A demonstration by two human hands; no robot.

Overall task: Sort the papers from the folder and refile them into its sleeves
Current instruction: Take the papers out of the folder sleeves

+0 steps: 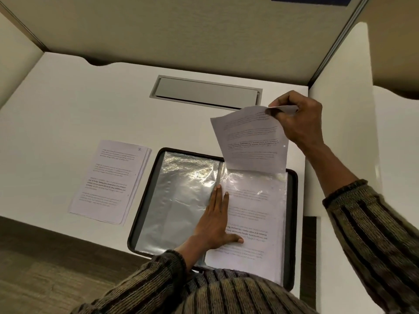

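Note:
A dark folder (292,223) lies open on the white desk, its clear plastic sleeves showing. The left sleeve (181,196) is shiny and holds no paper. The right sleeve (256,214) holds a printed sheet. My left hand (215,225) lies flat with straight fingers on the right sleeve beside the spine. My right hand (297,118) pinches the top corner of a printed sheet (249,141), which hangs tilted with its lower edge at the top opening of the right sleeve. A small stack of printed papers (111,180) rests left of the folder.
A grey cable hatch (206,91) is set in the white desk (90,105) behind the folder. Beige partition walls (181,28) close the back and both sides. A white side panel (340,109) stands right. The desk's front edge runs by the folder's lower left.

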